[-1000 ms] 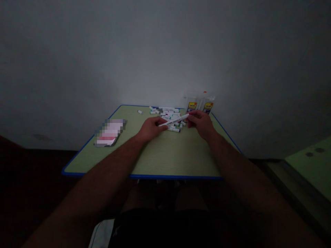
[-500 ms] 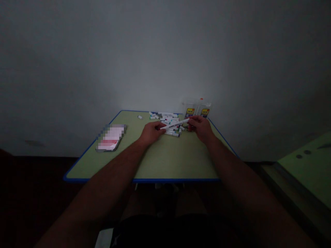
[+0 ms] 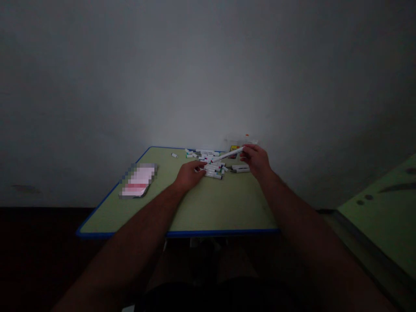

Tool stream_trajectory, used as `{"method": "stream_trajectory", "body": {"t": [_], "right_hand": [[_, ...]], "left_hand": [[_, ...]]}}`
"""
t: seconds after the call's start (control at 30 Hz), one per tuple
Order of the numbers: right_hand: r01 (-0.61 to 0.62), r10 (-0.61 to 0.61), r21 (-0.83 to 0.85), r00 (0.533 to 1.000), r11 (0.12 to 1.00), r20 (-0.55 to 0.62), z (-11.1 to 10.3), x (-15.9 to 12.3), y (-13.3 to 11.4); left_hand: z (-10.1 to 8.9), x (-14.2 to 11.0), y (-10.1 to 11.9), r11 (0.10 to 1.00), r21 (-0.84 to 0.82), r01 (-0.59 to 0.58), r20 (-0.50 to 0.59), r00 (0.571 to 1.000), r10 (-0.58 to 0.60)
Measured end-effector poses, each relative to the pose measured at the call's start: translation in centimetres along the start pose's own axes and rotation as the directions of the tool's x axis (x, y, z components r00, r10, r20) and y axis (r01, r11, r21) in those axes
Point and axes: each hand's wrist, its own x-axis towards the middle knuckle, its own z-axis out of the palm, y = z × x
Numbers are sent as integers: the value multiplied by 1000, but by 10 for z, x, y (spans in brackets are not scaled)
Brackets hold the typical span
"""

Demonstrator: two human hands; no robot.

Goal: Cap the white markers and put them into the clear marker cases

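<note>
My right hand point(image 3: 256, 160) is closed on one end of a white marker point(image 3: 229, 154), which slants up to the right above a pile of markers. My left hand point(image 3: 191, 174) is at the pile's left edge, its thumb and fingers apart with nothing visibly held. The pile point(image 3: 212, 168) has several white markers, some with coloured ends, lying in different directions. Beneath my right hand, white markers point(image 3: 239, 168) with dark ends lie side by side, partly covered by the fingers.
Clear plastic packaging with a yellow label point(image 3: 234, 150) stands at the back, partly behind my right hand. A small white cap point(image 3: 174, 155) lies at the back left. A blurred-out phone-like object point(image 3: 139, 180) rests on the left of the blue-edged table point(image 3: 221, 208), which meets a wall point(image 3: 208, 78).
My left hand has let go of the marker's lower end, and my right hand has drawn it up and right. The view has tilted, so the table sits lower in the picture.
</note>
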Motion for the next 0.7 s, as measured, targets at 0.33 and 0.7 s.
{"method": "stream_trajectory", "body": {"t": [0.33, 0.7], "right_hand": [[213, -199, -11, 888, 977, -415, -45, 59, -63], [218, -323, -246, 754, 944, -572, -59, 108, -75]], "left_hand": [[4, -1, -6, 994, 96, -58, 54, 997, 53], [1, -2, -3, 992, 111, -57, 60, 997, 51]]}}
